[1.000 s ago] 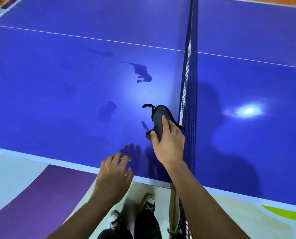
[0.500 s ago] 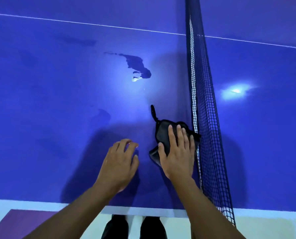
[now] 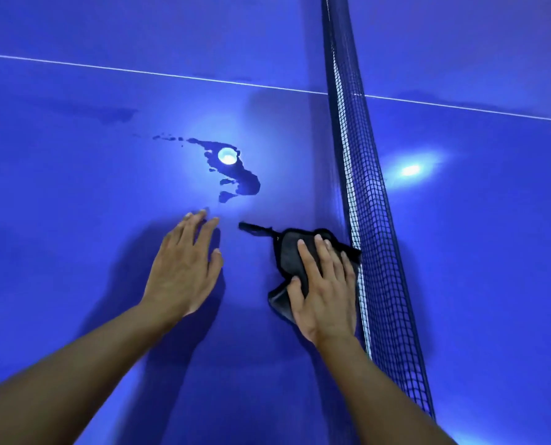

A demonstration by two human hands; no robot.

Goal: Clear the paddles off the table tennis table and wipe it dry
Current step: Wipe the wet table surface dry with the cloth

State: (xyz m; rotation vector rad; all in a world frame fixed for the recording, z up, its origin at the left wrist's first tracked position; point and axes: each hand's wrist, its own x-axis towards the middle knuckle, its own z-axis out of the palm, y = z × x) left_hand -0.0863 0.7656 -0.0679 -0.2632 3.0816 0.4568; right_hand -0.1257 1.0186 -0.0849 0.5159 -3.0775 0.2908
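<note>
Your dark cloth (image 3: 288,255) lies crumpled on the blue table (image 3: 75,220) against the net (image 3: 370,220), pressed flat under your right hand (image 3: 325,293). A dark puddle (image 3: 239,179) sits beyond it, apart.

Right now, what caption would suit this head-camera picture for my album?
Right hand presses a dark cloth beside the net, puddle ahead, left hand open over the blue table.

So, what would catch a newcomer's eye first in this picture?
Probably the dark puddle on the blue table, left of the net, with a bright light reflected in it. Nearer the camera, the right hand presses a dark cloth flat beside the net, and the left hand is spread open alongside.
</note>
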